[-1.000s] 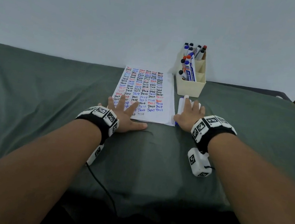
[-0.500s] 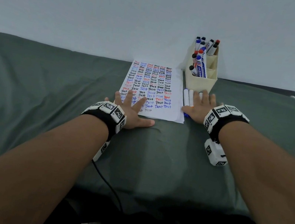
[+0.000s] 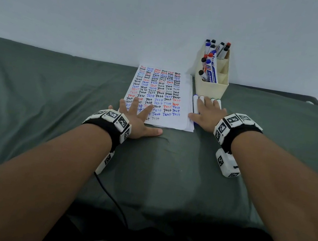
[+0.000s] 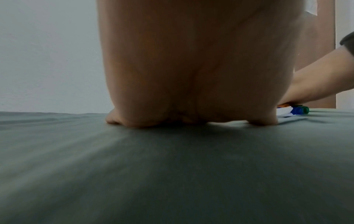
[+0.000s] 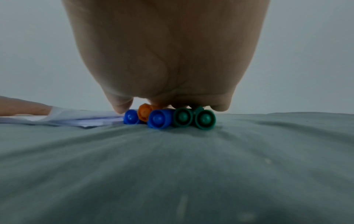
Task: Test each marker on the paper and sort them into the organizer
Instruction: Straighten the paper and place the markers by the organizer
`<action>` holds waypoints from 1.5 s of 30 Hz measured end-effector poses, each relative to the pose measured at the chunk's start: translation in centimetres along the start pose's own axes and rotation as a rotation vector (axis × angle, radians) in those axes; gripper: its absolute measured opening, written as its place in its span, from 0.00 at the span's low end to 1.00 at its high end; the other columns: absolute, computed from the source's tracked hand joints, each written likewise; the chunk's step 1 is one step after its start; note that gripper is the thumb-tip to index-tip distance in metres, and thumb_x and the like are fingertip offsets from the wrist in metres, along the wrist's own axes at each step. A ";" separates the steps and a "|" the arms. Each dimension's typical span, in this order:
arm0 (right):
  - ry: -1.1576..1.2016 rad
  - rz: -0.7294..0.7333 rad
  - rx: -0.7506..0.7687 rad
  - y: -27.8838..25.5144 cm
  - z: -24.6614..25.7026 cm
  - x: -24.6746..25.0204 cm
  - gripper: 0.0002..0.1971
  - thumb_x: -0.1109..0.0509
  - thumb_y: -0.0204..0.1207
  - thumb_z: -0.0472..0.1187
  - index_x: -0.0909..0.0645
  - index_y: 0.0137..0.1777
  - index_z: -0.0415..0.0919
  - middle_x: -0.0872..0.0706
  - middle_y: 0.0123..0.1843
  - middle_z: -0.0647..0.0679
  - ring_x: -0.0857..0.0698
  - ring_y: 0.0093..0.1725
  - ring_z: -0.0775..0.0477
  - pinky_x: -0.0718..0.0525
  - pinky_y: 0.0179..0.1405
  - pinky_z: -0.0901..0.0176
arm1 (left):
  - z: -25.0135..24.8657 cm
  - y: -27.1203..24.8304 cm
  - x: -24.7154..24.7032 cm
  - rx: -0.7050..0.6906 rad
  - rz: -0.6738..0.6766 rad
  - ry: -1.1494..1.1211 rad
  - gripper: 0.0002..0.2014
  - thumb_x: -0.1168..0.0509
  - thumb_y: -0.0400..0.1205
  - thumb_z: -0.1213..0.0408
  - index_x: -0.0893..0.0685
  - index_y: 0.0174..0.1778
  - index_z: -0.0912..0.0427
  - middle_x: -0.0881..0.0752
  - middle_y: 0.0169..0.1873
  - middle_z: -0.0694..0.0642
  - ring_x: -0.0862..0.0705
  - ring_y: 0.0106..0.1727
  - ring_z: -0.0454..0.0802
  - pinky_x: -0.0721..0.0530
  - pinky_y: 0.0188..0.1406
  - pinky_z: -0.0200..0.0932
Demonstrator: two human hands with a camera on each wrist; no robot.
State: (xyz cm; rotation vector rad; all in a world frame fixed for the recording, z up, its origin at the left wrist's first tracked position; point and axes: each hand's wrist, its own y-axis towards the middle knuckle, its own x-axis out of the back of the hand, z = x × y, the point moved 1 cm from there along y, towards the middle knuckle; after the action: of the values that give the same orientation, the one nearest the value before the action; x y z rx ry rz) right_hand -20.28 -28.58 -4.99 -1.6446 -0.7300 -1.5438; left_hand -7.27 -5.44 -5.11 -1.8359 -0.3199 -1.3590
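Overhead, the right hand [image 3: 207, 115] lies flat, fingers straight, on the markers [image 3: 195, 103] between paper [image 3: 171, 93] and organizer [image 3: 212, 87]; their long axes run along the fingers. Left hand [image 3: 139, 119] presses flat on the paper. Right wrist: marker ends [image 5: 159, 119] face the camera under the palm, ungripped.

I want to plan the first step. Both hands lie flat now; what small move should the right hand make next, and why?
Probably curl the right hand round one marker, perhaps the outer green one, and lift it. That hand lies flat on the loose markers in front of the organizer, gripping none, while the left hand already presses the paper flat, ready for a test stroke.
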 end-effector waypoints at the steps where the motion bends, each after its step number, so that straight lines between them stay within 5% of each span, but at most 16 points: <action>1: 0.009 -0.004 -0.014 0.1 0.0 -0.1 0.38 0.43 0.85 0.63 0.50 0.88 0.44 0.45 0.87 0.46 0.44 0.84 0.37 0.38 0.78 0.32 | 0.0 0.0 0.0 0.001 0.001 -0.001 0.53 0.56 0.62 0.10 0.68 0.81 0.25 0.74 0.85 0.47 0.71 0.85 0.68 0.63 0.79 0.80; 14: 0.055 0.022 -0.059 -0.2 0.3 0.9 0.35 0.42 0.87 0.53 0.47 0.87 0.35 0.43 0.88 0.41 0.41 0.85 0.38 0.35 0.80 0.37 | -0.1 0.0 0.0 0.011 0.000 0.002 0.54 0.56 0.61 0.10 0.67 0.81 0.24 0.73 0.85 0.46 0.70 0.86 0.68 0.62 0.79 0.80; 20: 0.042 -0.005 -0.073 -0.4 0.0 0.8 0.31 0.43 0.85 0.49 0.46 0.86 0.42 0.41 0.86 0.42 0.39 0.84 0.38 0.36 0.79 0.32 | -0.2 -0.1 0.1 0.014 0.003 0.006 0.53 0.56 0.63 0.10 0.67 0.81 0.25 0.73 0.85 0.47 0.70 0.86 0.68 0.62 0.79 0.80; 24: -0.019 0.008 0.070 -0.5 0.0 1.2 0.31 0.46 0.87 0.47 0.50 0.88 0.52 0.47 0.88 0.48 0.46 0.86 0.38 0.41 0.81 0.26 | -0.2 -0.1 0.1 0.016 0.007 0.007 0.53 0.55 0.63 0.10 0.68 0.82 0.25 0.73 0.85 0.47 0.70 0.86 0.68 0.61 0.79 0.80; 29: -0.081 0.088 0.121 -0.3 0.5 1.1 0.29 0.51 0.90 0.47 0.46 0.89 0.40 0.54 0.92 0.47 0.54 0.90 0.42 0.48 0.86 0.33 | -0.1 -0.1 0.1 0.014 0.003 0.005 0.53 0.56 0.63 0.10 0.67 0.82 0.25 0.73 0.85 0.47 0.70 0.86 0.68 0.62 0.79 0.79; 33: -0.083 0.077 0.080 -0.5 0.6 1.2 0.31 0.49 0.89 0.48 0.47 0.89 0.38 0.47 0.91 0.42 0.45 0.88 0.41 0.43 0.84 0.40 | -0.1 0.0 0.0 0.009 -0.008 0.006 0.53 0.55 0.63 0.10 0.67 0.82 0.25 0.73 0.86 0.47 0.70 0.86 0.68 0.62 0.79 0.79; 37: -0.142 0.035 0.034 -0.4 0.3 1.1 0.34 0.49 0.87 0.52 0.52 0.90 0.40 0.39 0.87 0.42 0.38 0.84 0.35 0.46 0.85 0.35 | -0.1 0.0 0.0 0.015 -0.008 0.004 0.53 0.55 0.63 0.10 0.67 0.82 0.25 0.72 0.86 0.47 0.70 0.86 0.68 0.62 0.79 0.80; 45: -0.036 0.012 -0.037 -0.9 0.4 0.5 0.35 0.45 0.84 0.59 0.47 0.88 0.47 0.42 0.87 0.44 0.41 0.85 0.43 0.40 0.77 0.28 | -0.2 0.1 0.0 0.021 -0.007 0.011 0.53 0.55 0.63 0.10 0.67 0.82 0.25 0.72 0.86 0.47 0.69 0.86 0.68 0.61 0.79 0.80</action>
State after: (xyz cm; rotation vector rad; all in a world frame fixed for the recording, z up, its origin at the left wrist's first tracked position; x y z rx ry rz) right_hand -20.71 -27.76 -4.35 -1.7049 -0.7127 -1.5317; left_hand -7.37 -5.60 -5.14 -1.8115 -0.3337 -1.3648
